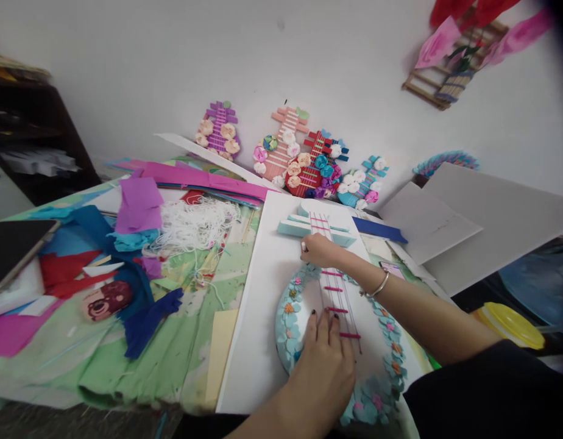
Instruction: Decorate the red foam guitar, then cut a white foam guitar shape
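A pale blue paper craft guitar [286,326] lies on a large white board [256,292] in front of me. Small blue, orange and pink flowers edge its round body. Pink strips [350,335] cross the thin strings along its middle. My left hand [325,356] rests on the body, fingers stretched out over the strings near a pink strip. Higher up, my right hand [320,251] is closed in a fist beside the neck, just below the pale blue crossbars [293,228]. Whatever its fingers pinch is hidden. A bracelet [379,285] circles the right wrist.
Left of the board lie tangled white string [194,222], coloured paper scraps [142,201], a dark red patterned object [105,300] and a phone [19,244]. Several finished paper guitars [281,146] lean against the wall. White panels [505,213] and a yellow lid [512,323] are on the right.
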`<state>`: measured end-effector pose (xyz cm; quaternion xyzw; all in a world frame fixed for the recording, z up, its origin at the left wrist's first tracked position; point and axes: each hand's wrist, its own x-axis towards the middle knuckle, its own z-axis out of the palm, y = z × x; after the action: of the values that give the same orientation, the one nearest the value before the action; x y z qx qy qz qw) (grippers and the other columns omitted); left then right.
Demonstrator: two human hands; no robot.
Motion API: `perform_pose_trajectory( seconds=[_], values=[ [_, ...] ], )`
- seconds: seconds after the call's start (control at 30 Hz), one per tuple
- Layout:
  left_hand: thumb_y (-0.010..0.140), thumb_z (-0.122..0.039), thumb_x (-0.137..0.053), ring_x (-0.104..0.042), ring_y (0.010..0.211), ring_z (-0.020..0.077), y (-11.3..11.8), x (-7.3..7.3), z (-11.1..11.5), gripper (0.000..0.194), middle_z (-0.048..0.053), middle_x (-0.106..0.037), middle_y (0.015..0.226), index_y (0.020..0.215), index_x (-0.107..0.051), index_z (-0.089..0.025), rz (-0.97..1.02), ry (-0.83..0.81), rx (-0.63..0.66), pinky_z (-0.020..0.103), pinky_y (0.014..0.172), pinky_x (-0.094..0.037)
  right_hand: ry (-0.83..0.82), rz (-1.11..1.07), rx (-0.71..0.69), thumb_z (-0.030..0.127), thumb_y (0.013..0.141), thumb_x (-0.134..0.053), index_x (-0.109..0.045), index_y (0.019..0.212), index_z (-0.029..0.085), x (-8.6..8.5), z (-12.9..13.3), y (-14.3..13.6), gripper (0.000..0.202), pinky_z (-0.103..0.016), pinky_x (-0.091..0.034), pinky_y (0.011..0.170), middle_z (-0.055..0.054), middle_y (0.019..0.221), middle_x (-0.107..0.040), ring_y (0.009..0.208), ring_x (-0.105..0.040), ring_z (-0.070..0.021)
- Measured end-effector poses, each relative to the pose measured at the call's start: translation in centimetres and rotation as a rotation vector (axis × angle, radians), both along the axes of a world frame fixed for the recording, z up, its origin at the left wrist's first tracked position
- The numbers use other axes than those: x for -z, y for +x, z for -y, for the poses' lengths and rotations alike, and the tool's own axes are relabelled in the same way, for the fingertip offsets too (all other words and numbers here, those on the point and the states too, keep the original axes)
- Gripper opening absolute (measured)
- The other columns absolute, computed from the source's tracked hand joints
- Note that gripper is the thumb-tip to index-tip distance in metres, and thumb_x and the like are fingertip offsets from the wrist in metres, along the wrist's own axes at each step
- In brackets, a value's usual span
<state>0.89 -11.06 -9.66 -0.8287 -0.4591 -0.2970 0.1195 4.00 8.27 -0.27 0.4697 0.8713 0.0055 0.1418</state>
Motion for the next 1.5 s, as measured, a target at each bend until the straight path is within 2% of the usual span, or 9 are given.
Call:
perform_pose_trajectory(
  seconds=[0.3,0.67,0.9,1.2,1.37,1.5],
  values=[
    [0.087,-0.024,-0.045,-0.058,0.112,0.0363,-0.1,-0.2,0.1,0.029,0.023,-0.065,0.114,0.093,-0.066,-0.004,0.026,-0.013,0.006,0.048,0.094,-0.045,-0.059,-0.002,0.02,0.02,0.073,-0.055,-0.072,0.075,0.01,-0.1,-0.2,-0.3,0.019,-0.023,-0.038,0.053,-0.01,0.071,-0.069,0.066,-0.061,-0.018],
    [0.09,-0.02,-0.038,-0.057,0.114,0.0361,-0.4,-0.8,0.1,0.033,0.025,-0.063,0.116,0.096,-0.066,-0.003,-0.027,-0.036,0.015,0.048,0.095,-0.046,-0.19,-0.025,0.053,0.018,0.07,-0.057,-0.07,0.072,0.013,-0.5,-0.8,-1.6,0.014,-0.019,-0.042,0.053,-0.005,0.066,-0.07,0.066,-0.063,-0.0155],
    [0.09,-0.02,-0.036,-0.055,0.116,0.0378,-0.4,-0.8,0.1,0.036,0.025,-0.062,0.118,0.1,-0.065,-0.002,-0.058,-0.062,0.038,0.05,0.095,-0.045,-0.228,0.024,0.017,0.017,0.069,-0.055,-0.068,0.059,0.013,-0.3,-0.6,-2.7,0.017,-0.021,-0.042,0.053,-0.007,0.061,-0.068,0.062,-0.062,-0.0169],
    [0.091,-0.02,-0.036,-0.054,0.117,0.0378,-0.4,-0.8,0.0,0.035,0.025,-0.061,0.12,0.102,-0.064,-0.002,-0.068,-0.087,0.044,0.051,0.096,-0.044,-0.197,0.079,0.009,0.016,0.068,-0.057,-0.07,0.069,0.01,-0.1,-0.4,-3.5,0.015,-0.023,-0.04,0.049,-0.009,0.063,-0.069,0.06,-0.061,-0.018],
    [0.092,-0.018,-0.036,-0.05,0.121,0.0377,-0.4,-0.8,0.1,0.033,0.025,-0.058,0.123,0.105,-0.062,-0.003,-0.084,-0.142,0.05,0.053,0.098,-0.041,-0.229,0.092,-0.019,0.015,0.07,-0.057,-0.071,0.075,0.01,-0.1,0.6,-4.9,0.016,-0.021,-0.041,0.051,-0.007,0.063,-0.069,0.058,-0.062,-0.016],
    [0.093,-0.019,-0.035,-0.048,0.123,0.0383,-0.2,-0.6,0.0,0.032,0.026,-0.057,0.123,0.104,-0.061,-0.004,-0.076,-0.169,0.059,0.055,0.098,-0.04,-0.254,0.108,-0.067,0.016,0.069,-0.057,-0.072,0.073,0.009,0.1,1.2,-6.1,0.017,-0.023,-0.042,0.052,-0.009,0.062,-0.07,0.061,-0.063,-0.0182]
  ],
)
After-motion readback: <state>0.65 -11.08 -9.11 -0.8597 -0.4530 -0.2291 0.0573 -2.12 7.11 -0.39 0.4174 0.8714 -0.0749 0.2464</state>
